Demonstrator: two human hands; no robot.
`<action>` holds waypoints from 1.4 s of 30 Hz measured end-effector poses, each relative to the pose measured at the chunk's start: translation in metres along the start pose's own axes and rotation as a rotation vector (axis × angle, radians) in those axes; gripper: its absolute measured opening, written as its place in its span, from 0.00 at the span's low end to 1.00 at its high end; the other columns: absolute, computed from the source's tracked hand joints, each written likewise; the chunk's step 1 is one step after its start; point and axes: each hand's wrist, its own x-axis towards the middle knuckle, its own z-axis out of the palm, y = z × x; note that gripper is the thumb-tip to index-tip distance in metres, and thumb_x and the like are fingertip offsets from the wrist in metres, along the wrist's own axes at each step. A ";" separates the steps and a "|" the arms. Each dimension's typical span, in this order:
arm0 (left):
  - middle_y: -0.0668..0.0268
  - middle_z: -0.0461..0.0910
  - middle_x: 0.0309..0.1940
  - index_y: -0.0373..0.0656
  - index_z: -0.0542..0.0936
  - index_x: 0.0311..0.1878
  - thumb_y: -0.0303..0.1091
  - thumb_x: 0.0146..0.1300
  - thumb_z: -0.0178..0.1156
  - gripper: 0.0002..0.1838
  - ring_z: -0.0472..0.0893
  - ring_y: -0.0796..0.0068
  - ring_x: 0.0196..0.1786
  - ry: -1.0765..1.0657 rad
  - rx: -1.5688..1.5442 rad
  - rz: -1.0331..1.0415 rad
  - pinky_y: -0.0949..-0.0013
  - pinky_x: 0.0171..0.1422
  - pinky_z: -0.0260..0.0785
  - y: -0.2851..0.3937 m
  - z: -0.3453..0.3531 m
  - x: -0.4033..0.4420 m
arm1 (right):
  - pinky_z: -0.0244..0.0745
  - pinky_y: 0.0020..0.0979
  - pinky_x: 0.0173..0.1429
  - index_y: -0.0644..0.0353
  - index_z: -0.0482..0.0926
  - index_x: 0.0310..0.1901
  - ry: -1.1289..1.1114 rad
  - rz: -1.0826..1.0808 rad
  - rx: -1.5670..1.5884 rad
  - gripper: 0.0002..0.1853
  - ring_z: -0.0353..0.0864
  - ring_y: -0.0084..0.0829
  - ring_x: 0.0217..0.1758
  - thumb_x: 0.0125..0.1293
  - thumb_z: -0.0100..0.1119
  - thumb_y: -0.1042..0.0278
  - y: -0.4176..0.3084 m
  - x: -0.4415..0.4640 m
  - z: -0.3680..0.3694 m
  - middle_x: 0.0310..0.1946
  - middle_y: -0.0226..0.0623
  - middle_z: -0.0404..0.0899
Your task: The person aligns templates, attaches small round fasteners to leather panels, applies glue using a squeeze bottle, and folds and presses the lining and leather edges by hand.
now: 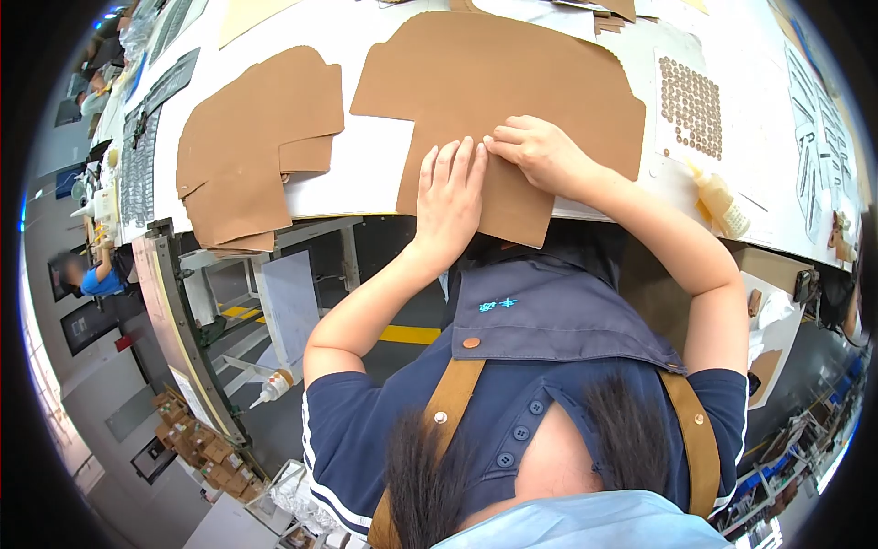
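Note:
A large brown leather-like panel (512,69) lies on the white table in front of me, its lower flap reaching over the front edge. My left hand (450,192) rests flat on this flap, fingers stretched out and close together. To its right, my right hand (541,154) is closed in a pinch against the panel, its fingertips almost touching those of the left. Whatever is between the pinched fingers is too small or hidden to name. Another stack of cut brown pieces (251,137) lies on the left side of the table.
On the right are a sheet of small round brown pieces (690,108) and a yellowish nozzle bottle (721,203). White pattern sheets (819,137) lie farther right. Dark trays (142,156) line the left side. Another person (99,274) in blue is at the far left.

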 end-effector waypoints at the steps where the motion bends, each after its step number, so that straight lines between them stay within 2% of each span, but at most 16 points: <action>1: 0.59 0.74 0.67 0.41 0.77 0.67 0.26 0.61 0.59 0.28 0.70 0.58 0.71 0.007 -0.008 0.000 0.50 0.80 0.59 0.000 -0.001 0.000 | 0.79 0.35 0.57 0.64 0.83 0.43 -0.046 -0.042 0.001 0.14 0.80 0.37 0.48 0.52 0.64 0.78 0.003 0.000 0.000 0.40 0.34 0.80; 6: 0.61 0.74 0.66 0.45 0.77 0.68 0.27 0.63 0.61 0.27 0.70 0.59 0.71 0.015 -0.024 0.059 0.50 0.80 0.58 -0.011 0.003 0.000 | 0.79 0.36 0.57 0.65 0.83 0.44 -0.175 -0.174 0.047 0.15 0.79 0.37 0.49 0.51 0.64 0.78 0.023 0.010 -0.012 0.40 0.34 0.80; 9: 0.63 0.74 0.65 0.46 0.78 0.67 0.28 0.64 0.62 0.26 0.70 0.60 0.70 -0.020 -0.141 0.088 0.50 0.80 0.58 -0.026 -0.006 0.006 | 0.78 0.34 0.62 0.68 0.83 0.52 -0.076 -0.122 -0.028 0.21 0.80 0.35 0.52 0.54 0.62 0.78 0.013 -0.003 -0.009 0.45 0.35 0.81; 13: 0.63 0.75 0.61 0.45 0.80 0.64 0.26 0.63 0.60 0.24 0.72 0.60 0.67 -0.054 -0.190 0.157 0.50 0.78 0.59 -0.040 -0.009 0.019 | 0.79 0.34 0.58 0.70 0.82 0.52 0.013 0.013 -0.103 0.22 0.80 0.34 0.49 0.53 0.62 0.77 -0.009 -0.013 0.001 0.43 0.34 0.80; 16: 0.63 0.75 0.59 0.43 0.80 0.63 0.25 0.60 0.59 0.25 0.72 0.60 0.66 -0.039 -0.152 0.239 0.50 0.78 0.60 -0.043 -0.005 0.025 | 0.79 0.32 0.53 0.64 0.82 0.37 0.068 -0.035 -0.134 0.11 0.79 0.32 0.44 0.52 0.62 0.72 -0.008 -0.010 0.006 0.36 0.34 0.77; 21: 0.63 0.76 0.60 0.42 0.80 0.63 0.25 0.60 0.58 0.25 0.72 0.60 0.67 -0.032 0.050 0.321 0.51 0.78 0.60 -0.034 -0.005 0.022 | 0.79 0.31 0.52 0.63 0.81 0.34 0.061 -0.139 -0.188 0.08 0.79 0.32 0.43 0.51 0.62 0.71 -0.006 -0.006 0.005 0.35 0.33 0.76; 24: 0.62 0.75 0.61 0.40 0.78 0.65 0.24 0.60 0.57 0.26 0.71 0.60 0.68 -0.037 -0.100 0.232 0.52 0.81 0.57 -0.032 -0.001 0.015 | 0.79 0.31 0.52 0.63 0.81 0.33 0.120 -0.069 -0.180 0.08 0.78 0.31 0.43 0.51 0.62 0.71 -0.010 -0.007 0.002 0.34 0.33 0.76; 27: 0.62 0.75 0.64 0.41 0.78 0.66 0.21 0.58 0.57 0.28 0.72 0.57 0.68 -0.017 -0.265 0.097 0.52 0.78 0.60 -0.031 -0.004 0.007 | 0.78 0.31 0.52 0.63 0.83 0.34 0.136 0.017 -0.214 0.08 0.78 0.31 0.43 0.51 0.62 0.71 -0.022 -0.007 0.006 0.35 0.33 0.76; 31: 0.62 0.75 0.64 0.40 0.79 0.65 0.19 0.57 0.55 0.29 0.72 0.57 0.68 -0.007 -0.262 0.091 0.50 0.78 0.60 -0.027 -0.002 0.007 | 0.77 0.32 0.51 0.65 0.83 0.36 0.053 0.075 -0.306 0.10 0.78 0.32 0.42 0.51 0.61 0.72 -0.038 -0.002 0.014 0.35 0.35 0.77; 34: 0.63 0.75 0.65 0.40 0.79 0.65 0.19 0.57 0.55 0.29 0.72 0.58 0.68 -0.005 -0.246 0.112 0.49 0.79 0.59 -0.026 0.001 0.005 | 0.77 0.31 0.50 0.66 0.83 0.36 0.081 -0.011 -0.451 0.11 0.78 0.32 0.41 0.51 0.61 0.72 -0.043 0.000 0.020 0.35 0.35 0.77; 37: 0.64 0.75 0.65 0.39 0.80 0.64 0.18 0.56 0.55 0.29 0.72 0.60 0.69 -0.005 -0.215 0.109 0.49 0.80 0.57 -0.025 -0.002 0.005 | 0.77 0.31 0.50 0.66 0.83 0.36 0.112 0.021 -0.363 0.10 0.78 0.32 0.42 0.52 0.61 0.72 -0.042 -0.005 0.018 0.35 0.36 0.77; 40: 0.64 0.75 0.65 0.38 0.80 0.63 0.18 0.56 0.54 0.29 0.72 0.61 0.70 0.006 -0.205 0.069 0.48 0.81 0.55 -0.019 -0.002 0.006 | 0.77 0.32 0.50 0.66 0.83 0.36 0.203 0.146 -0.202 0.10 0.79 0.34 0.42 0.53 0.60 0.71 -0.038 -0.008 0.013 0.36 0.38 0.78; 42: 0.63 0.76 0.64 0.38 0.80 0.64 0.17 0.56 0.54 0.29 0.72 0.62 0.71 0.005 -0.259 0.023 0.48 0.82 0.54 -0.017 -0.002 0.004 | 0.78 0.32 0.50 0.66 0.83 0.36 0.160 0.135 -0.247 0.10 0.79 0.34 0.41 0.53 0.60 0.72 -0.043 -0.006 0.017 0.35 0.37 0.77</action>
